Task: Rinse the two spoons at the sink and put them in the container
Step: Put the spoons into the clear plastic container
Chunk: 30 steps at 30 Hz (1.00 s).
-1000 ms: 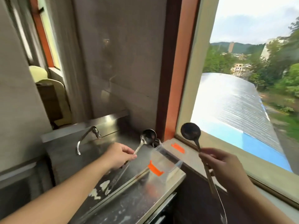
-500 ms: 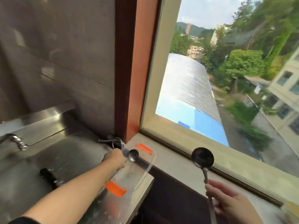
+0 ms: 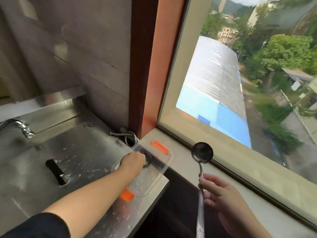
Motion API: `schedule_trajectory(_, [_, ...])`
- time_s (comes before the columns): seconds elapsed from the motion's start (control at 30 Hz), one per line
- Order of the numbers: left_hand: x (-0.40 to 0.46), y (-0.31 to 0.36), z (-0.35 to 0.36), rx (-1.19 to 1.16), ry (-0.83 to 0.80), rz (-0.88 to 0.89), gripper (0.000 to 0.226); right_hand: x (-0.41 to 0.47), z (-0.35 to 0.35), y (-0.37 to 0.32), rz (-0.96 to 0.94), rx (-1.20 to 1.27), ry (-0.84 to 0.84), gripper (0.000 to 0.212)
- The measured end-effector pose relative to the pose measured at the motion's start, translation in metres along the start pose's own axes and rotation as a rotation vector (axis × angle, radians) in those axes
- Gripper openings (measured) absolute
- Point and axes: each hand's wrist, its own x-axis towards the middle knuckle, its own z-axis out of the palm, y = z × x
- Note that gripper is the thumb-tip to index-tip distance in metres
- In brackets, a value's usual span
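- Our left hand [image 3: 133, 160] grips a small metal spoon [image 3: 147, 158], its bowl down inside the clear plastic container with orange clips [image 3: 164, 166].
- That container sits on the steel tabletop [image 3: 120, 217], right of the sink basin [image 3: 72, 152].
- Our right hand [image 3: 223, 196] pinches a long-handled metal spoon [image 3: 202, 154], bowl upright, near the window sill [image 3: 240, 170].

Head view, looking down, close over sink [image 3: 72, 152]
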Motion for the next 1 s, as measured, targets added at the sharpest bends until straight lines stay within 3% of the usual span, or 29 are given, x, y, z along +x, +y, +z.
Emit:
schedule_trajectory(0.1, [-0.008,-0.002,-0.005,-0.025,0.039,0.021,0.025,0.018,0.011,-0.005,0.048,0.010,-0.137,0.005])
schedule_trajectory(0.17, [-0.019,-0.005,-0.017,-0.205,0.094,-0.030,0.017,0.033,0.016,-0.008,0.082,0.022,-0.211,0.005])
schedule_trajectory(0.3, [-0.070,0.000,-0.048,-0.979,0.179,-0.284,0.022,0.062,0.025,-0.014,0.164,0.055,-0.366,0.010])
schedule_trajectory(0.37, [-0.099,0.003,-0.062,-1.333,0.054,-0.342,0.033,0.076,0.033,-0.014,0.193,0.080,-0.403,0.012])
schedule_trajectory(0.43, [-0.131,0.009,-0.073,-1.532,-0.080,-0.366,0.047,0.087,0.040,-0.015,0.235,0.090,-0.469,0.014])
schedule_trajectory(0.5, [-0.156,0.015,-0.078,-1.611,-0.155,-0.360,0.053,0.098,0.050,-0.012,0.269,0.097,-0.520,0.016])
schedule_trajectory(0.57, [-0.173,0.024,-0.076,-1.635,-0.151,-0.374,0.042,0.106,0.061,-0.009,0.297,0.110,-0.550,0.019])
schedule_trajectory(0.7, [-0.188,0.041,-0.070,-1.697,0.012,-0.539,0.029,0.113,0.078,0.000,0.302,0.047,-0.631,0.015])
schedule_trajectory(0.83, [-0.191,0.048,-0.062,-1.892,0.170,-0.711,0.040,0.110,0.084,-0.004,0.276,-0.195,-0.723,0.013])
schedule_trajectory(0.9, [-0.191,0.045,-0.057,-1.909,0.225,-0.782,0.039,0.112,0.084,-0.008,0.167,-0.421,-0.732,0.018])
schedule_trajectory(1.0, [-0.185,0.035,-0.051,-1.784,0.220,-0.820,0.038,0.125,0.085,-0.009,-0.507,-0.994,-0.611,0.026])
